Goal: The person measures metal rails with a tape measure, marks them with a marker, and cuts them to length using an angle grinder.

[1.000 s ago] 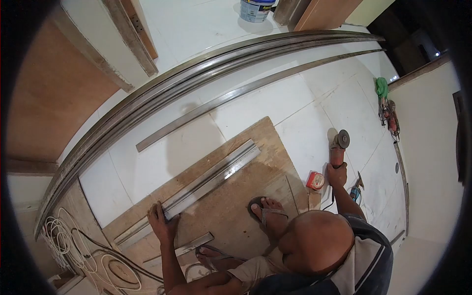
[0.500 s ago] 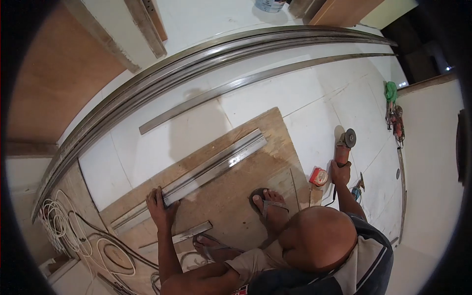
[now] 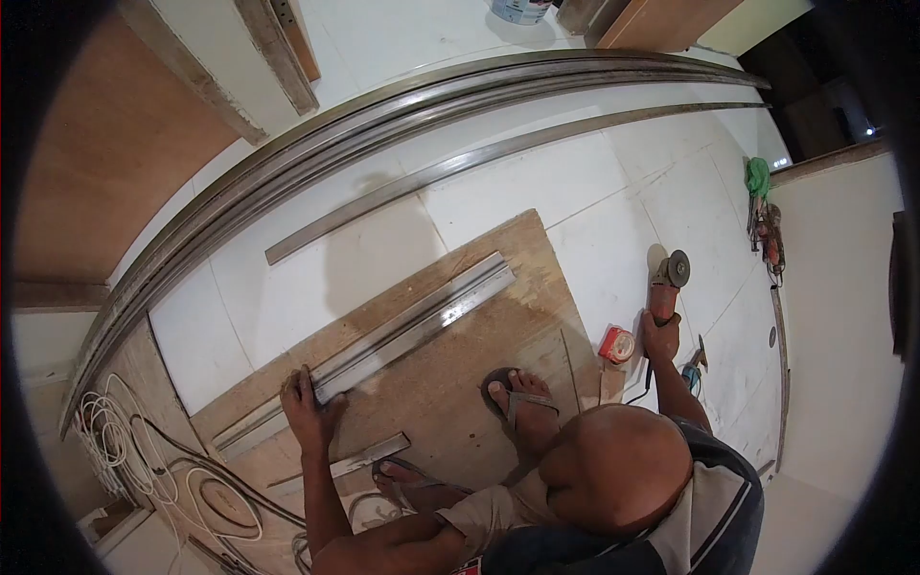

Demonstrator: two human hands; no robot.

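Note:
My right hand is wrapped round the body of a red angle grinder, whose grey disc points up and away on the tiled floor. My left hand lies at the near end of a metal channel, with thumb and fingers apart against it. That channel rests on a brown wooden board, alongside other metal lengths. A shorter metal strip lies on the board near my left foot. Beside the grinder is a red tape measure.
Long metal profiles curve across the floor, with a single strip nearer. Coiled cables lie at left. A blue tool sits right of my right arm; more tools lie by the wall. A bucket stands at the top.
The whole view has shifted slightly. My left hand's fingers have moved a little at the channel's end; my right hand still holds the grinder.

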